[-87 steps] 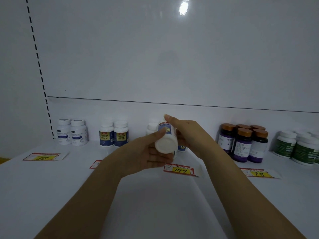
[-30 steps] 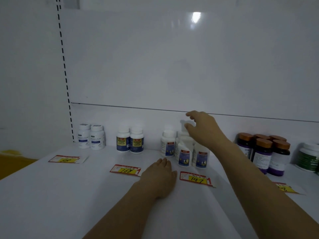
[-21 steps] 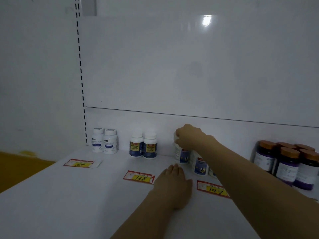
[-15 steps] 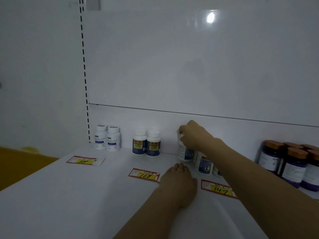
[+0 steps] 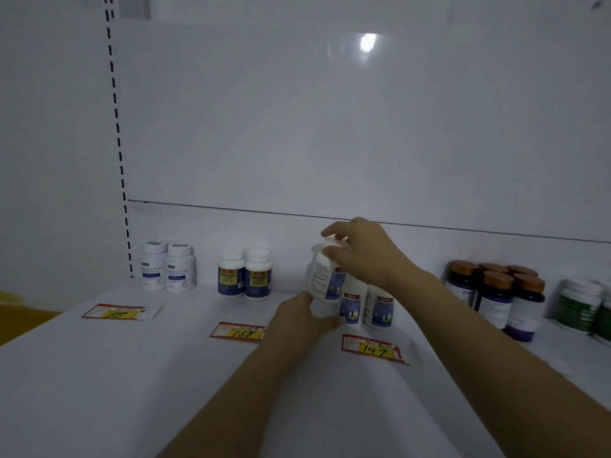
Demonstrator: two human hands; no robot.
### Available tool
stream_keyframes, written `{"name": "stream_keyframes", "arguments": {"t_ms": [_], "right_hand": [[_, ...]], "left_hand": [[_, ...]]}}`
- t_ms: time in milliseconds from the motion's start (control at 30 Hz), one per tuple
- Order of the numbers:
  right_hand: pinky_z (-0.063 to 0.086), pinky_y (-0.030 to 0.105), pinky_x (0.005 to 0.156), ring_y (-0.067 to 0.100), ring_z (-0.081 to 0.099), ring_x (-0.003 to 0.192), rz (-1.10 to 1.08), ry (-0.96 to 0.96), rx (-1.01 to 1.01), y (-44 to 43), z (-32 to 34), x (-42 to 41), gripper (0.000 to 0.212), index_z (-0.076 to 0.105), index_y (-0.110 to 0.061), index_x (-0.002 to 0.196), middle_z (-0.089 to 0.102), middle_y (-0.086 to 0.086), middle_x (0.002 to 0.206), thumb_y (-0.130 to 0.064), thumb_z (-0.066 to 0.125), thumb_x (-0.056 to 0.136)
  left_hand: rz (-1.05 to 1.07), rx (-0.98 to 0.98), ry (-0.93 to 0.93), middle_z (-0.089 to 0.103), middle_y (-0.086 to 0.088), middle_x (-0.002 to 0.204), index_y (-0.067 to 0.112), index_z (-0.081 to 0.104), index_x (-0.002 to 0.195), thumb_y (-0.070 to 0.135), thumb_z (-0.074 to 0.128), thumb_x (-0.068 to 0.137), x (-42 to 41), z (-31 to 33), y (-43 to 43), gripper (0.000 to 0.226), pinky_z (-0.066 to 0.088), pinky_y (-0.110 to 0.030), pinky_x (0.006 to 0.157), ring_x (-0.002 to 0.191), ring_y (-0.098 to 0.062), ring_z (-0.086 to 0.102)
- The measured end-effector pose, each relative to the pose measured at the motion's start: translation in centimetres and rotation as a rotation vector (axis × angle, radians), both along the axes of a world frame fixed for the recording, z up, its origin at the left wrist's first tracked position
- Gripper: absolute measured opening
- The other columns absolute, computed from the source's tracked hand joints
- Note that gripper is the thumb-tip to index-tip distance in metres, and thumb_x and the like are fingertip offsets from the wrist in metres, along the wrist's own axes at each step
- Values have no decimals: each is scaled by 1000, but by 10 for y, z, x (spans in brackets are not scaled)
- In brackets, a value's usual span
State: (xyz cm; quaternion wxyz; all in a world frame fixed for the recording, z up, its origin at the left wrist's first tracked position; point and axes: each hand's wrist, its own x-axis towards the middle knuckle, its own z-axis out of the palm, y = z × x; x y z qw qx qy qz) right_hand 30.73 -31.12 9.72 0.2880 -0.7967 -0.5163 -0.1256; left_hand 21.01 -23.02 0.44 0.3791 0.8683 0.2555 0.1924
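Observation:
A white pill bottle with a blue and white label hangs tilted above the white shelf. My right hand grips it from above by the cap. My left hand comes up under the bottle's base, thumb and fingers curved round its bottom. Two matching bottles stand on the shelf just behind and right of the lifted one.
Two white bottles stand at the back left, then two blue-and-yellow labelled bottles. Dark bottles with brown caps and green-labelled bottles stand at the right. Price tags 88, 168 and 147 lie on the shelf.
My right hand has lifted one bottle off the shelf and tilted it. My left hand rose from lying flat on the shelf to the bottle's base.

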Motion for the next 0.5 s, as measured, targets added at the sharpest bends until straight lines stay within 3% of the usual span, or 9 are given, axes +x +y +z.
{"name": "stream_keyframes", "arguments": {"t_ms": [100, 267, 367, 500], "right_hand": [[49, 26, 83, 15, 59, 102, 20, 96, 55, -10, -10, -2, 30, 62, -21, 115, 62, 2, 115, -33, 62, 87], [47, 14, 67, 10, 61, 93, 37, 280, 175, -7, -31, -5, 21, 65, -23, 99, 65, -7, 102, -38, 67, 84], [48, 15, 70, 8, 63, 91, 109, 442, 245, -7, -38, -5, 17, 69, -24, 96, 69, -9, 98, -38, 61, 89], [55, 22, 75, 12, 67, 91, 204, 611, 280, -12, -45, -2, 23, 69, -21, 106, 71, -5, 99, -34, 57, 93]], "left_hand": [[-1, -102, -87, 60, 9, 110, 19, 53, 116, 38, 76, 74, -2, 0, 6, 52, 37, -8, 62, 85, -1, 54], [-81, -146, -76, 66, 6, 109, 22, 58, 116, 28, 80, 71, -8, 3, 9, 50, 42, -9, 64, 88, -2, 61], [-107, -193, -93, 69, 7, 104, 24, 62, 112, 25, 80, 71, -14, 6, 12, 44, 45, -13, 70, 89, -3, 62], [-165, -264, -68, 72, 9, 100, 26, 68, 107, 29, 82, 69, -19, 9, 19, 41, 49, -30, 94, 95, -9, 66]]}}
